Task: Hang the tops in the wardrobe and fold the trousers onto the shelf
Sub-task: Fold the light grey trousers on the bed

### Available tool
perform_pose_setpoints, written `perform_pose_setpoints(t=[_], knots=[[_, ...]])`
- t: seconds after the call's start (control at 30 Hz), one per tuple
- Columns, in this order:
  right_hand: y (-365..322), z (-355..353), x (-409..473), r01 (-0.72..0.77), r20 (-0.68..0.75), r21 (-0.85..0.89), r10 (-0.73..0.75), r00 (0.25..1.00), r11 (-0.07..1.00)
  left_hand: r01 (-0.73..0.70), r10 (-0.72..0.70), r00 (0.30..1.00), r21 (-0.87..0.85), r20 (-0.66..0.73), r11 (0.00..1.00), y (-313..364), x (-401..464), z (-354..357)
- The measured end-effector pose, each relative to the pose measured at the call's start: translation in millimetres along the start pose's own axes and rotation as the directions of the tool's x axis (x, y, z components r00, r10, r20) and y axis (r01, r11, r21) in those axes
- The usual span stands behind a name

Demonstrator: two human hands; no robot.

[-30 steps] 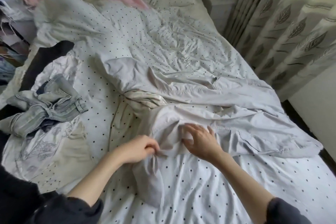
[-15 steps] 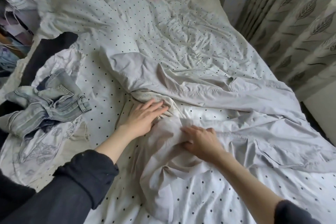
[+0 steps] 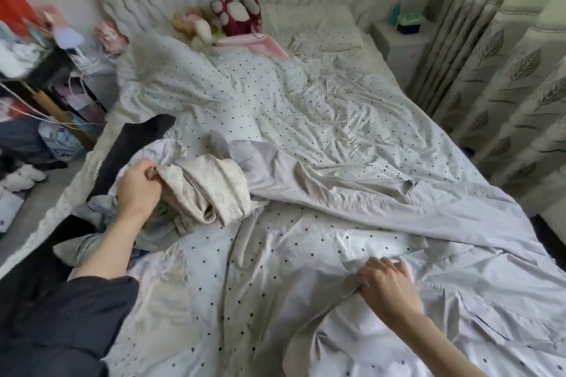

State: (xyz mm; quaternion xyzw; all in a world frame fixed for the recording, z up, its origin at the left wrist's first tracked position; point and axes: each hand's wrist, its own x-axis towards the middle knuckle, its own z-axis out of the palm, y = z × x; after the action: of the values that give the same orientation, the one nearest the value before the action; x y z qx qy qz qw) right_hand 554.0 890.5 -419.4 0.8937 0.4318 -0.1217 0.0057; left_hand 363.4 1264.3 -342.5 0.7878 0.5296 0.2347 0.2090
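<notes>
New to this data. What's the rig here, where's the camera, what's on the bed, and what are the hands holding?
No robot: a person works with bare hands, filmed by one wide-angle camera on their head, looking down at a bed with a white black-dotted cover. The left hand grips a cream patterned garment, bunched over faded blue denim jeans near a black garment. The right hand pinches the edge of long pale grey trousers spread across the bed. Soft toys sit by the headboard; a white nightstand stands beside leaf-patterned curtains.
</notes>
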Motion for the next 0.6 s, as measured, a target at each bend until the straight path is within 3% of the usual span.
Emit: perform_pose_setpoints(t=[0.07, 0.13, 0.2, 0.37, 0.43, 0.53, 0.6], knots=[[-14, 1, 16, 0.024, 0.023, -0.026, -0.023, 0.999, 0.999, 0.104, -0.104, 0.995, -0.078, -0.001, 0.992, -3, 29, -34], [-29, 3, 29, 0.054, 0.049, -0.011, -0.053, 0.997, 0.998, 0.103, -0.098, 0.995, -0.175, 0.037, 0.979, -2, 36, -46], [-42, 2, 36, 0.069, 0.096, -0.005, -0.068, 0.993, 0.998, 0.087, -0.059, 0.985, -0.175, 0.161, 0.981, 3, 24, -34], [-65, 11, 44, 0.114, 0.162, -0.041, -0.106, 0.981, 0.993, 0.132, -0.067, 0.877, -0.103, 0.475, 0.986, -19, -45, 18], [-63, 16, 41, 0.125, 0.159, -0.028, -0.119, 0.98, 0.992, 0.167, -0.094, 0.774, -0.058, 0.626, 0.984, -28, -83, 43], [-58, 21, 33, 0.144, 0.122, 0.049, -0.149, 0.981, 0.988, 0.173, -0.099, 0.537, 0.005, 0.838, 0.985, -31, -142, 79], [-55, 22, 27, 0.161, 0.082, 0.152, -0.175, 0.981, 0.975, 0.147, -0.058, 0.414, -0.003, 0.908, 0.989, -28, -172, 101]])
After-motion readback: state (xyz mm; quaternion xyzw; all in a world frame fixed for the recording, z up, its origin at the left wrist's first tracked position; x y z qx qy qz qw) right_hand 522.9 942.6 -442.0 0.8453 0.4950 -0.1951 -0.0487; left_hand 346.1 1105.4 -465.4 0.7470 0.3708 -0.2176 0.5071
